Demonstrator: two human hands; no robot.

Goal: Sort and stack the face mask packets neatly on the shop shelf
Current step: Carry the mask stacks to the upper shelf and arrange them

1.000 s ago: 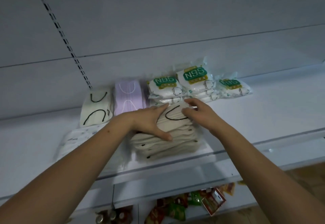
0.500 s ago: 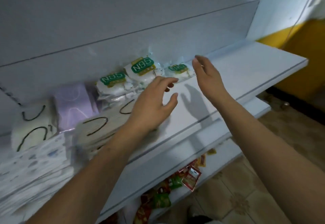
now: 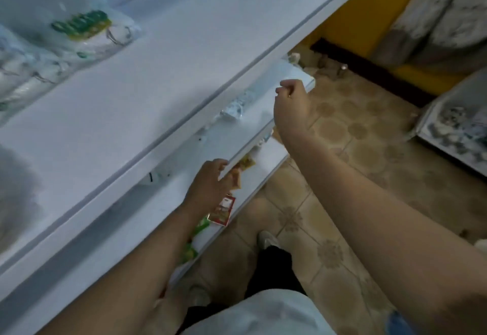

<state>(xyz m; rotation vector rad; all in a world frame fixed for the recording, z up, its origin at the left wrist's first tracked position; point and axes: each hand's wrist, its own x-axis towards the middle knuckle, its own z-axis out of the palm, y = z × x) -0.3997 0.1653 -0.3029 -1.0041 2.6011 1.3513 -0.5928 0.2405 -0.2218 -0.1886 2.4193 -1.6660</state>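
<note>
Both hands have left the mask stacks & dropped toward the lower shelves; view swung right and down.

N95 mask packets [image 3: 79,32] lie blurred at top-left on the upper shelf [image 3: 184,58], well apart from both hands. Left hand [image 3: 210,184] is at the front edge of the middle shelf [image 3: 237,129], fingers [image 3: 220,167] loosely curled, nothing held. Right hand [image 3: 291,103] hangs near that shelf's far end, fingers curled in; can't tell if it holds anything. Snack packets [image 3: 222,211] on bottom shelf. Tiled floor [image 3: 355,176], yellow wall [image 3: 369,0] w/ dark skirting.
</note>
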